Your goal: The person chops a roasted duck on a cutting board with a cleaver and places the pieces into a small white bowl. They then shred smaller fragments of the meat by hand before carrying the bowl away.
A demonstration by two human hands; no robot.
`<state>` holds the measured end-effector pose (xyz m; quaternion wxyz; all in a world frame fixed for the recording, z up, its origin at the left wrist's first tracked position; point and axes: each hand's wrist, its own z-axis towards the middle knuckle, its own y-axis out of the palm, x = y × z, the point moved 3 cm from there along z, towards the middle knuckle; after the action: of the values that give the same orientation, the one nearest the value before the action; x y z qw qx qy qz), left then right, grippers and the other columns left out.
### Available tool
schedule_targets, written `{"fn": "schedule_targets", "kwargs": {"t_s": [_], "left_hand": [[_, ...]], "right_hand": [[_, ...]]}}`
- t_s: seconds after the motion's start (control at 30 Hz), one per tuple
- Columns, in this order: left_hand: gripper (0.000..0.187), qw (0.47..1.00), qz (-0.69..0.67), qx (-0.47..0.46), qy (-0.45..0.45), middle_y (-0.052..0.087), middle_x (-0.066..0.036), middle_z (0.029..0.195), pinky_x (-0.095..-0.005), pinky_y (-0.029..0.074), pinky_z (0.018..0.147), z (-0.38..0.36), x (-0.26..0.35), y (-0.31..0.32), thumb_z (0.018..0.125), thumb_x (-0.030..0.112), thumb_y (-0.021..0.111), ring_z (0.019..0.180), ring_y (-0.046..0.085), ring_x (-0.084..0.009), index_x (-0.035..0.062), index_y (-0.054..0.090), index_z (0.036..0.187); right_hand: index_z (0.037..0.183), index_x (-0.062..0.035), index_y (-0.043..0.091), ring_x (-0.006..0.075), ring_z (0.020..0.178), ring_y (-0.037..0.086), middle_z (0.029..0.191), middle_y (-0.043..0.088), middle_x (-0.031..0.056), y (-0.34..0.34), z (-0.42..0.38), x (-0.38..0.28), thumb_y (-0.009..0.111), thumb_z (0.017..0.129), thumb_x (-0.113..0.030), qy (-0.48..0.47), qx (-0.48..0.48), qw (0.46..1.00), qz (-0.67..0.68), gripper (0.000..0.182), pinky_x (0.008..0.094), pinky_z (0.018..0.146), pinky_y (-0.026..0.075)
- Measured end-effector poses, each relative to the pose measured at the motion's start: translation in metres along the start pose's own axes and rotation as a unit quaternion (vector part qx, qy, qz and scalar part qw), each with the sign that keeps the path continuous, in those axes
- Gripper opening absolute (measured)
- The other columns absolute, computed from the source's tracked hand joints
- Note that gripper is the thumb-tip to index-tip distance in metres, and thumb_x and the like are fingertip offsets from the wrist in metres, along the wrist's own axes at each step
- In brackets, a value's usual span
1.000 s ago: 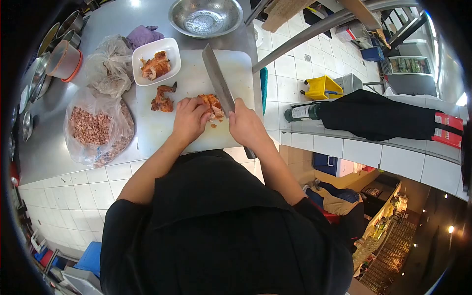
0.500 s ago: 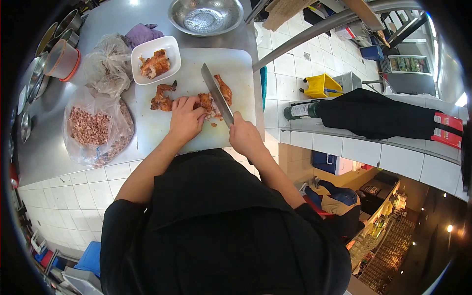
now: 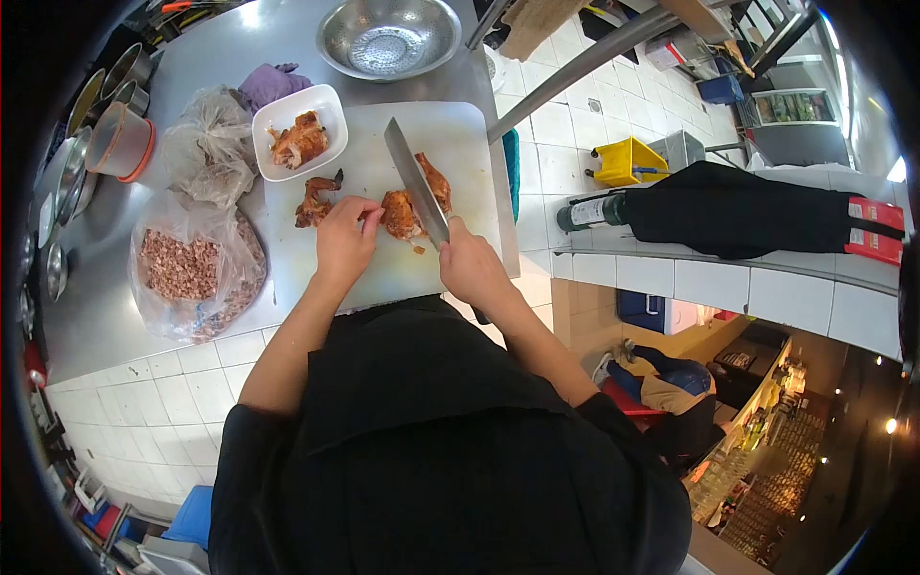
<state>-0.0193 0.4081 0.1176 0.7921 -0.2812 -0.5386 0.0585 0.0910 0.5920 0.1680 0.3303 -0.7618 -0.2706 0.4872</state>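
My right hand (image 3: 472,268) grips a cleaver (image 3: 416,184) by its handle. The long blade slants up and left across the white cutting board (image 3: 455,287), between a roasted chicken piece (image 3: 400,215) and a roasted drumstick (image 3: 434,182). Just left of that chicken piece is my left hand (image 3: 345,240). Its fingers are curled in toward the thumb, and whatever they hold, if anything, cannot be made out. A roasted chicken wing (image 3: 314,203) lies beyond its knuckles. Another browned chicken piece (image 3: 299,141) sits in a white square bowl (image 3: 331,107) at the board's far left corner.
Left of the board stands a plastic bag of diced pinkish meat (image 3: 182,266), with a second clear bag (image 3: 206,144) behind it. A purple cloth (image 3: 271,86) and a steel bowl (image 3: 388,38) lie farther back. A metal rail (image 3: 565,72) rises at right. A person (image 3: 671,383) is at lower right.
My left hand has drawn back left off the chicken piece, uncovering more of it. The cleaver stays in my right hand, nearly in place. The whole view has shifted slightly.
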Motion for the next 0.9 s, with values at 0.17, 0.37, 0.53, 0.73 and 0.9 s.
{"fn": "schedule_targets", "kwargs": {"t_s": [0.17, 0.37, 0.53, 0.73, 0.9], "left_hand": [[0.019, 0.999, 0.033, -0.035, 0.000, 0.070, -0.012, 0.100, -0.0411, 0.056, 0.080, 0.002, -0.007, 0.006, 0.088, 0.009, 0.075, 0.091, 0.069, -0.0327, 0.0050, 0.068, 0.104], [0.054, 0.988, 0.090, -0.115, -0.039, 0.066, -0.015, 0.116, -0.0463, 0.052, 0.092, 0.008, -0.003, 0.027, 0.085, 0.016, 0.078, 0.108, 0.064, -0.0361, 0.0098, 0.057, 0.134], [0.055, 0.982, 0.114, -0.125, -0.079, 0.067, -0.015, 0.114, -0.0473, 0.052, 0.091, 0.010, -0.006, 0.031, 0.085, 0.018, 0.077, 0.105, 0.065, -0.0364, 0.0078, 0.056, 0.135], [0.053, 0.989, 0.083, -0.084, -0.093, 0.068, -0.016, 0.112, -0.0444, 0.054, 0.086, 0.005, -0.003, 0.025, 0.087, 0.019, 0.077, 0.097, 0.068, -0.0327, 0.0050, 0.057, 0.134], [0.035, 0.995, 0.009, -0.036, -0.087, 0.070, -0.016, 0.111, -0.0394, 0.056, 0.079, -0.006, -0.008, 0.006, 0.089, 0.010, 0.074, 0.088, 0.071, -0.0294, 0.0041, 0.065, 0.123]], "right_hand": [[0.109, 0.0051, 0.047, 0.0563, 0.080, 0.062, 0.080, 0.064, 0.0356, -0.009, -0.001, -0.004, 0.055, 0.097, -0.011, -0.008, 0.024, 1.000, 0.015, 0.022, 0.0625, 0.075, 0.045], [0.105, 0.0027, 0.047, 0.0396, 0.059, 0.066, 0.071, 0.063, 0.0273, -0.030, -0.016, 0.034, 0.055, 0.099, -0.013, 0.020, 0.045, 0.996, 0.070, 0.019, 0.0507, 0.057, 0.052], [0.105, 0.0007, 0.048, 0.0362, 0.066, 0.069, 0.079, 0.066, 0.0251, -0.045, -0.031, 0.068, 0.053, 0.100, -0.014, 0.146, 0.005, 0.975, 0.171, 0.016, 0.0464, 0.062, 0.055], [0.106, 0.0004, 0.048, 0.0402, 0.069, 0.069, 0.080, 0.066, 0.0270, -0.047, -0.043, 0.070, 0.054, 0.100, -0.014, 0.134, -0.030, 0.970, 0.202, 0.017, 0.0491, 0.065, 0.055], [0.105, -0.0001, 0.049, 0.0550, 0.087, 0.062, 0.087, 0.064, 0.0346, -0.025, -0.034, 0.049, 0.055, 0.098, -0.015, 0.043, -0.031, 0.988, 0.145, 0.017, 0.0601, 0.081, 0.048]]}}
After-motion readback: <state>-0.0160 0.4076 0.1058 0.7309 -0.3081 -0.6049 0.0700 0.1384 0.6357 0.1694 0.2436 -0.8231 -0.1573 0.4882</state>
